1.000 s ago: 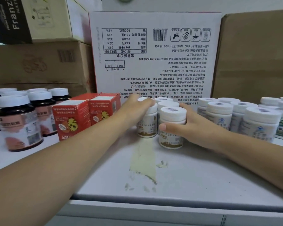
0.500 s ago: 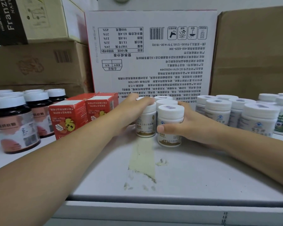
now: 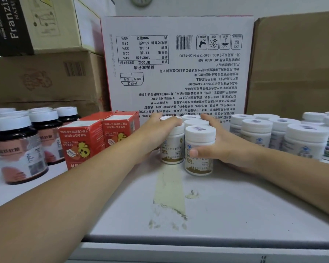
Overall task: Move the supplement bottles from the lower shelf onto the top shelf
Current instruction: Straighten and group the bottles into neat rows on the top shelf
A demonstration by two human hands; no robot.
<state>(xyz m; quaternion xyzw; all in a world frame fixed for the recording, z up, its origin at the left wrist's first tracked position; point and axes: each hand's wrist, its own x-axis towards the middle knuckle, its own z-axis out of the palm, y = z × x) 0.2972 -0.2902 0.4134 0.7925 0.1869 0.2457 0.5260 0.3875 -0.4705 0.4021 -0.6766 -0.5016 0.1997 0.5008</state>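
On the top shelf, between the red cartons and the row of white-capped bottles at my right, I am gathering a cluster of small white bottles between both hands. My left hand is gripping the left bottle, its fingers curling over the cap from the side. My right hand is clasping the front bottle, with the thumb lying across its label and the fingers running along the far side towards the back of the group. Compared with a moment ago, very little is shifting: the bottles are standing in the same spot, just beyond the end of the yellowish strip on the shelf surface, upright and touching one another, and neither hand is letting go. The one difference I am noticing is that my right fingers are reaching further back, a fingertip now showing beside the rear caps, close in front of the white printed carton. I am reading that as squaring up rather than carrying: this batch is already sitting on the top shelf, so its move is as good as done, and I am only tidying it into a compact block. The lower shelf is lying out of view, so I cannot tell how many bottles are waiting there.
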